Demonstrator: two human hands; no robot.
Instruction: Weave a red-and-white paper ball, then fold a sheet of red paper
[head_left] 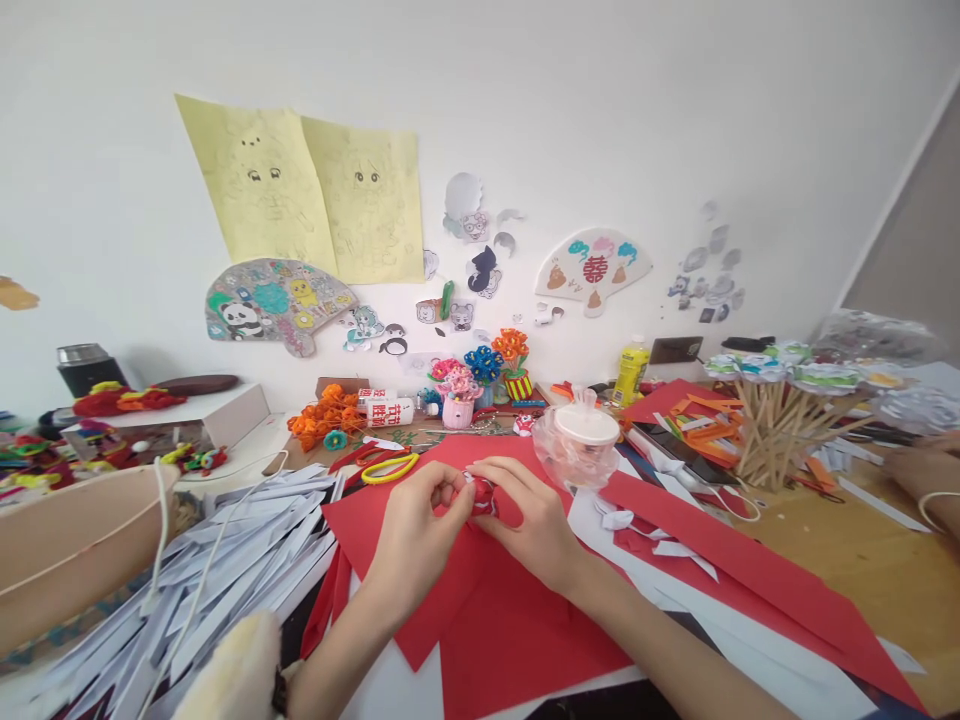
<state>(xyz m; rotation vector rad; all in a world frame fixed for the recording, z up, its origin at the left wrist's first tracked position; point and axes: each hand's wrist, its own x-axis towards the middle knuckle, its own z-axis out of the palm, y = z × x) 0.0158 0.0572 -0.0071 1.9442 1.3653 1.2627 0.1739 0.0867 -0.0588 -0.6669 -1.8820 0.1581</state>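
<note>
Head view, centre of the frame: the left hand [416, 525] and the right hand [529, 525] meet fingertip to fingertip, both pinched closed on a small red paper piece [480, 496] held between them, just above a large red paper sheet [487, 620] lying on the tabletop [862, 560]. Just beyond the right hand stands a clear plastic container [579, 445] with a white lid. A yellow ring [390, 468] lies above the left hand, near it. White paper strips [225, 560] are heaped at lower left. Wooden sticks [772, 425] topped with paper cutouts stand at the right.
</note>
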